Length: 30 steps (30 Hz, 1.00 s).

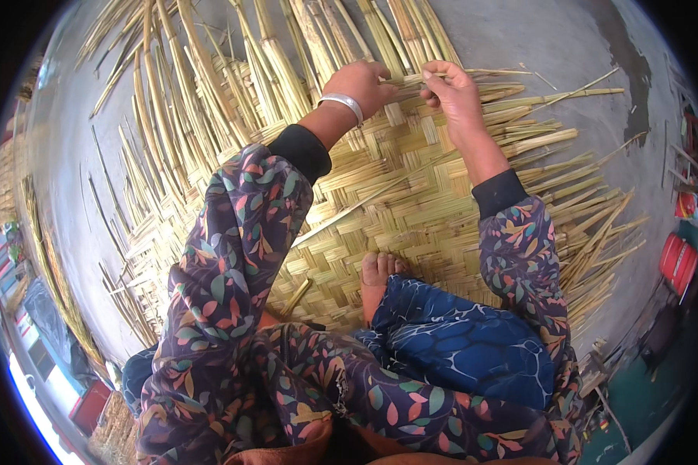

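A large woven reed mat (434,205) lies on the floor under me, with a flat herringbone-like pattern. At its far edge my left hand (358,87), a silver bracelet on the wrist, has its fingers curled down on a flattened reed strip (408,79). Beyond that hand, a row of long strips (275,66) runs away from the weave. My right hand (451,91) pinches the same crosswise strip between thumb and fingers, a short way to the right. Part of the left fingertips is hidden behind the hand.
Loose strip ends (589,225) fan out past the mat's right side, and more (143,167) stick out on the left. My bare foot (376,271) rests on the weave. Grey concrete floor (520,39) surrounds it. A red round container (677,263) stands far right; a reed bundle (46,256) lies left.
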Each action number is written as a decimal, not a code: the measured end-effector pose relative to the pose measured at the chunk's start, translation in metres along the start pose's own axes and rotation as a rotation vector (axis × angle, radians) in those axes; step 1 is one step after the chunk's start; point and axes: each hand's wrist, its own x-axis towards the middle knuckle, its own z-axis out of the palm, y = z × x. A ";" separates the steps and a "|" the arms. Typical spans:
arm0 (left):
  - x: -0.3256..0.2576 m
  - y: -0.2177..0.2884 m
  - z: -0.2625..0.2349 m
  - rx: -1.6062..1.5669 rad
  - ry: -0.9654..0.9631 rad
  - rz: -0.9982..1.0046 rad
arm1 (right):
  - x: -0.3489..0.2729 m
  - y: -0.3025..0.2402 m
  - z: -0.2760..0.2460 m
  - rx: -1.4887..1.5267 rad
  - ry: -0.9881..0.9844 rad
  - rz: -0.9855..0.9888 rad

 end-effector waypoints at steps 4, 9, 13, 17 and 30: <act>0.007 0.008 -0.003 -0.038 -0.073 -0.063 | 0.007 -0.002 -0.020 0.083 -0.053 -0.018; 0.004 0.015 -0.004 -0.061 0.035 -0.048 | 0.027 -0.019 -0.034 0.134 -0.036 -0.097; 0.000 0.004 0.007 -0.184 0.192 -0.059 | 0.050 -0.032 -0.020 -0.160 -0.226 -0.172; -0.004 0.007 0.010 -0.276 0.330 -0.114 | 0.081 -0.031 -0.005 -0.720 -0.224 -0.378; -0.012 0.003 0.007 -0.564 0.254 -0.078 | 0.115 -0.038 -0.007 -1.186 -0.079 -0.399</act>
